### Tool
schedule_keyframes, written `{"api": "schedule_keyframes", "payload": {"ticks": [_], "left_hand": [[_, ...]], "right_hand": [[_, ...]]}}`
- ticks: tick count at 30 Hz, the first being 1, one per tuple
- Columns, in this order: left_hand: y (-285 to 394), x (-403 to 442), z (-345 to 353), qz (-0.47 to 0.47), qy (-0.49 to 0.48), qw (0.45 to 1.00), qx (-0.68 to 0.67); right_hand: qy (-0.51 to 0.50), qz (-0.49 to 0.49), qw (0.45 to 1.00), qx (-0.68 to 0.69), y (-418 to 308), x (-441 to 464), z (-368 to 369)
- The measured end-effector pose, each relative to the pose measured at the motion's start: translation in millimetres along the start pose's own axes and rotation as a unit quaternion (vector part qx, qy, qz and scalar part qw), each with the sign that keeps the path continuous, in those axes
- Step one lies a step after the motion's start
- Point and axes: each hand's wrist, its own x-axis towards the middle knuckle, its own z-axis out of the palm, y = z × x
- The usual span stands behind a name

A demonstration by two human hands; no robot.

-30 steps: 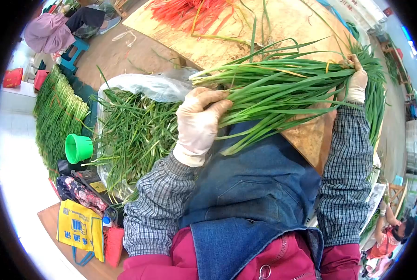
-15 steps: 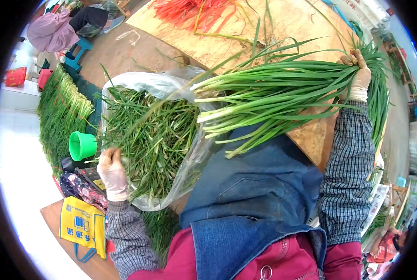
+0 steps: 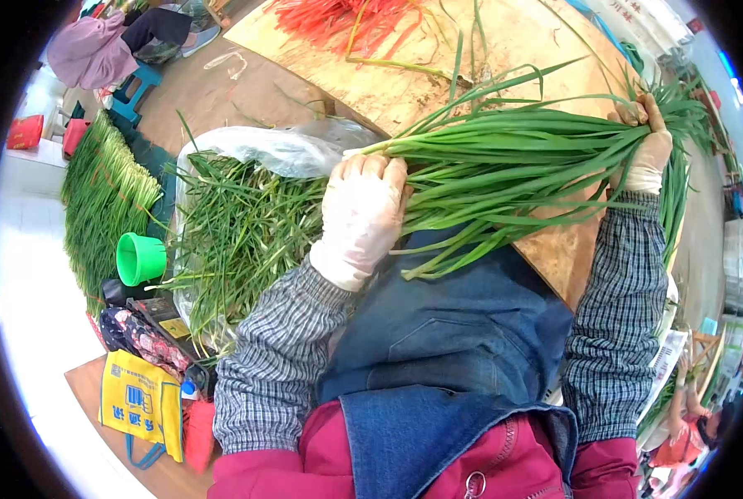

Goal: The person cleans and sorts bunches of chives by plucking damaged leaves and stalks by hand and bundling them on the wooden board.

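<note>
A bunch of long green stalks point(image 3: 521, 154) with pale ends stretches between my two gloved hands, over my lap and the wooden board's edge. My right hand point(image 3: 644, 141) is closed round its leafy part at the right. At the pale ends, my left hand point(image 3: 361, 204) has its fingers curled over the stalks, which hides the tips there. Some lower stalks fan out free below my left hand. Left of that hand lies a heap of loose green leaves point(image 3: 251, 224) in a clear plastic bag point(image 3: 284, 151).
The wooden board point(image 3: 567, 249) carries red strips point(image 3: 338, 29). Stacked green bundles point(image 3: 109, 200), a green bucket point(image 3: 140, 259) and a yellow bag point(image 3: 141, 399) are at the left. One person sits at the upper left point(image 3: 93, 50), another person is at the lower right point(image 3: 679, 432).
My left hand went out over the left side of the leaf heap, then came back to the pale ends of the bunch. My right hand has kept its hold.
</note>
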Motion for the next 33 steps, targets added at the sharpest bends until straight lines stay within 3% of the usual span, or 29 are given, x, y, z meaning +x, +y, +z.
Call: {"api": "schedule_keyframes", "payload": {"ticks": [6,10,13,18,19,20,21,22,24,26,28,30,33], "left_hand": [[-15.8,4.6,1.7,0.151,-0.023,0.988,-0.002],[-10.9,2.1,-1.8,0.115,0.018,0.992,-0.040],[-5.9,-4.6,3.8,0.046,0.101,0.990,-0.091],[-52.8,-71.5,-27.3,-0.060,0.025,0.998,-0.011],[-78.5,-95.0,-35.6,0.001,0.083,0.996,0.027],[-89.0,-111.4,-56.8,-0.042,0.059,0.995,0.068],[-105.3,-136.4,-73.2,-0.063,-0.005,0.976,0.210],[-118.5,-165.4,-87.8,-0.215,-0.229,0.893,0.321],[-113.0,-168.7,-103.7,-0.237,-0.332,0.834,0.372],[-76.5,-125.9,-97.0,-0.122,-0.131,0.952,0.246],[-45.6,-84.6,-74.5,-0.044,-0.002,0.996,0.074],[-14.2,-43.6,-53.7,-0.036,0.007,0.999,-0.009],[11.0,-8.9,-19.4,-0.084,-0.047,0.995,0.033]], "right_hand": [[0.016,0.029,0.999,-0.001,6.4,16.8,-12.1],[0.021,0.041,0.999,-0.002,5.5,19.4,-15.6],[0.039,0.026,0.999,-0.016,4.3,12.2,-7.7],[-0.013,0.023,1.000,-0.008,-0.6,9.9,-14.4],[-0.027,0.028,0.999,0.000,-2.8,10.6,-17.4],[-0.041,0.034,0.999,0.007,-4.1,10.6,-19.7],[-0.034,0.026,0.999,0.004,-3.3,10.3,-19.1],[-0.035,0.030,0.999,0.008,-2.6,11.9,-20.3],[-0.041,0.037,0.998,0.016,-0.1,15.8,-20.8],[-0.030,0.029,0.999,0.014,-2.4,8.5,-11.6],[-0.017,0.013,1.000,0.005,-5.2,5.1,-3.5],[-0.022,0.009,1.000,-0.002,-6.1,6.5,-4.5],[-0.039,-0.005,0.999,-0.017,-8.9,4.0,-8.5]]}}
